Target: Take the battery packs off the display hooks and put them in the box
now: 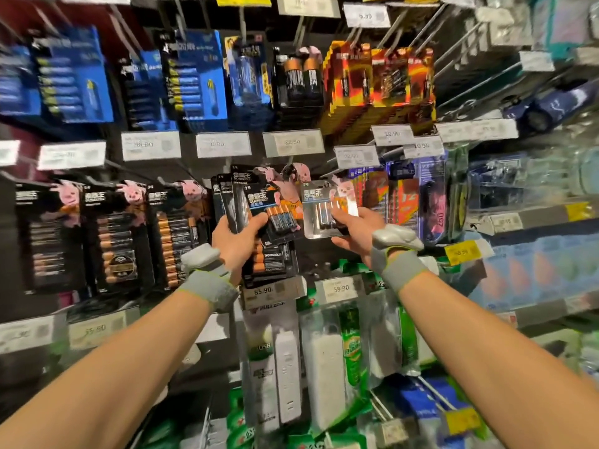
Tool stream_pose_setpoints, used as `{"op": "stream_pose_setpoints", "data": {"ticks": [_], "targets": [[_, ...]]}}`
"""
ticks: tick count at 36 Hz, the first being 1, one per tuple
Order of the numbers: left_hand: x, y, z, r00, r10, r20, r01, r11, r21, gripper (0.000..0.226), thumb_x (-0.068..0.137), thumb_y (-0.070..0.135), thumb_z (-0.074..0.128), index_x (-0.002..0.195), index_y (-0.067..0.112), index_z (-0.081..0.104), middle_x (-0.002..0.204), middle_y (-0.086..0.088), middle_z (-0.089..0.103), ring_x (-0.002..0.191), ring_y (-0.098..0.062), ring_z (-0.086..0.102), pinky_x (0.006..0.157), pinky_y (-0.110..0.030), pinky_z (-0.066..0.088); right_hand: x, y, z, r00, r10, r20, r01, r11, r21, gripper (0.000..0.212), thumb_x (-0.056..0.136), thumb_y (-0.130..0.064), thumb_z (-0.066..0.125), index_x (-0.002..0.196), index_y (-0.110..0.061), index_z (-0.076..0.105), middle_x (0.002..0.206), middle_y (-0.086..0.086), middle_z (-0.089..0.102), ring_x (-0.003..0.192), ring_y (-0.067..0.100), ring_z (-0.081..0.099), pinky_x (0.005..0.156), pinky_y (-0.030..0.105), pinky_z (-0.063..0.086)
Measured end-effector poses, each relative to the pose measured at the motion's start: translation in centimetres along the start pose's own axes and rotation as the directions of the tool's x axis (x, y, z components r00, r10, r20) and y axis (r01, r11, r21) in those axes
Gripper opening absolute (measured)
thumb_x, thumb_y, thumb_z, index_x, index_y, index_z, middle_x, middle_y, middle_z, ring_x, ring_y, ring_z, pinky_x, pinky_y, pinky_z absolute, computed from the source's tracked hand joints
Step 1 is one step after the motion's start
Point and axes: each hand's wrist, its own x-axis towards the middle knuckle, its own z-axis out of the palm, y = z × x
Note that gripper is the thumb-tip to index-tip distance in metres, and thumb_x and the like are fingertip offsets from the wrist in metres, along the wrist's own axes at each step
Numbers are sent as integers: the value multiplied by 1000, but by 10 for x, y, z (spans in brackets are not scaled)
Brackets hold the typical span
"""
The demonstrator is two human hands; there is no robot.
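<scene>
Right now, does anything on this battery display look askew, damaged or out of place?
Nothing looks damaged. Only what's in hand sits askew: the left hand grips a fanned bunch of black packs, the right hand a tilted silver pack.

Bright even shop light, sharp centre, heavy blur and wide-angle bending at the edges, few shadows

DURACELL on the battery pack (pixel 261 200); price tags (pixel 263 290) show 85.90 and 59.90

Price tags (pixel 223 144): white, in rows across the rack.
Power strips (pixel 287 374): white, bagged, low centre.
Right shelf goods (pixel 531 270): blue, blurred, possibly cartons.
Yellow labels (pixel 462 252): shelf edge.
</scene>
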Motion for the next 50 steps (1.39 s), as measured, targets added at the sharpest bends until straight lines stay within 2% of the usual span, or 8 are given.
{"op": "stream_pose_setpoints", "data": {"ticks": [7, 13, 16, 22, 33, 40, 42, 50], "targets": [[4, -4, 0, 1000, -7, 10, 7, 1000, -6, 93, 71, 59, 77, 143, 10, 45, 143, -9, 53, 131, -29, 50, 110, -48, 39, 11, 1, -1, 999, -27, -22, 28, 999, 43, 60, 86, -25, 71, 138, -9, 45, 128, 10, 57, 84, 12, 59, 60, 24, 55], [4, -4, 3, 999, -15, 35, 17, 998, -57, 62, 78, 44, 77, 126, 10, 57, 116, -6, 68, 97, -21, 64, 88, -32, 49, 19, -2, 5, 997, -72, -25, 74, 996, 49, 56, 86, -28, 70, 135, -9, 48, 124, 12, 60, 84, 14, 63, 60, 21, 56], [5, -3, 3, 1000, 8, 29, -6, 999, -42, 94, 61, 64, 76, 135, 11, 53, 129, -6, 63, 117, -26, 60, 103, -41, 46, 23, -1, 7, 994, -99, -55, 103, 992, 66, 52, 87, -26, 69, 132, -9, 48, 124, 8, 58, 87, 13, 61, 64, 23, 57], [9, -4, 5, 999, 46, 26, -45, 998, -47, 51, 80, 38, 77, 122, 12, 62, 112, -8, 71, 96, -24, 67, 90, -38, 53, 26, 3, 10, 991, -105, -89, 109, 993, 51, 46, 89, -24, 67, 129, -9, 50, 119, 5, 55, 88, 12, 57, 64, 23, 56], [11, -1, 3, 999, 9, 38, -7, 998, -67, 72, 79, 46, 76, 137, 11, 51, 132, -5, 61, 119, -24, 58, 105, -42, 44, 24, -4, 1, 976, -167, -141, 178, 982, 64, 33, 92, -24, 64, 120, -11, 50, 103, 1, 58, 95, 20, 58, 66, 23, 56], [4, 7, 2, 999, 1, 34, 1, 998, -70, 99, 56, 67, 77, 134, 9, 53, 123, -12, 66, 109, -31, 65, 94, -40, 54, 21, -9, 0, 982, -145, -125, 155, 985, 75, 47, 92, -21, 63, 133, -10, 44, 115, 5, 50, 105, 20, 52, 73, 27, 53], [2, 8, 2, 999, 7, 41, -5, 998, -57, 85, 68, 57, 79, 133, 8, 54, 118, -10, 68, 101, -26, 67, 91, -33, 55, 22, -13, 1, 981, -140, -133, 152, 985, 83, 50, 92, -22, 63, 135, -8, 42, 117, 5, 48, 101, 18, 53, 73, 27, 54], [7, 2, 4, 1000, -1, 24, 2, 998, -59, 94, 61, 64, 79, 135, 12, 52, 126, -13, 65, 117, -36, 61, 98, -55, 49, 32, -6, -5, 986, -120, -118, 132, 987, 96, 51, 91, -23, 65, 136, -10, 44, 122, 4, 49, 79, 6, 52, 77, 27, 53]]}}
